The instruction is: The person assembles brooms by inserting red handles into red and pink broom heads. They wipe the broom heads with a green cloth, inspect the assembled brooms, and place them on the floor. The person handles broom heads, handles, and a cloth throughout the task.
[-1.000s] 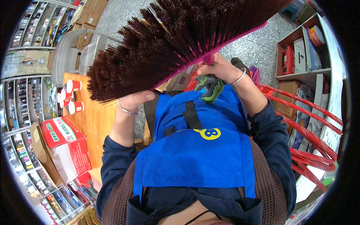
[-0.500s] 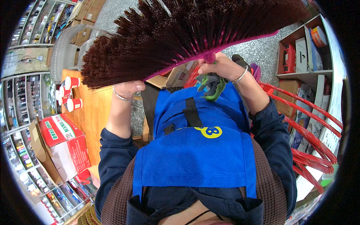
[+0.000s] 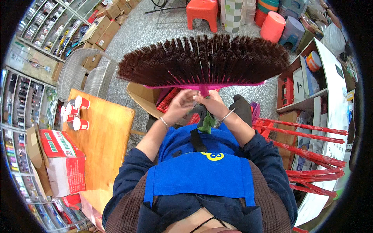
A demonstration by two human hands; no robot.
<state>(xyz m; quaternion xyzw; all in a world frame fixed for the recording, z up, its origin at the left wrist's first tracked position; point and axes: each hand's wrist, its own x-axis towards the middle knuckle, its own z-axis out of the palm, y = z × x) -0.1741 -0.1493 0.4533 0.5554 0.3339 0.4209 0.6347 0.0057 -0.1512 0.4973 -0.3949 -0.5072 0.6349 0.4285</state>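
Note:
A broom head with dense dark brown bristles [image 3: 206,62] and a magenta base [image 3: 167,86] is held up in front of my lap, bristles pointing away from me. My right hand [image 3: 213,104] is closed round the magenta neck below the base. Just left of the neck is my left hand [image 3: 182,105], its fingers loosely curved and apart; whether they touch the neck I cannot tell. Below both hands, a crumpled green and dark grey piece [image 3: 206,123], perhaps cloth or plastic, hangs over my blue apron [image 3: 202,174].
On my left is a wooden table [image 3: 110,136] with red-and-white paper cups [image 3: 82,102] and a red-and-white carton [image 3: 64,163]. Red plastic-wrapped poles [image 3: 311,155] lie at my right beside a shelf unit [image 3: 303,93]. An open cardboard box [image 3: 142,99] and a red stool [image 3: 202,13] stand ahead.
The broom head has dropped lower and levelled out from its tilt. My left hand has left the bristles' left end and come in beside the neck; my right hand still holds the neck.

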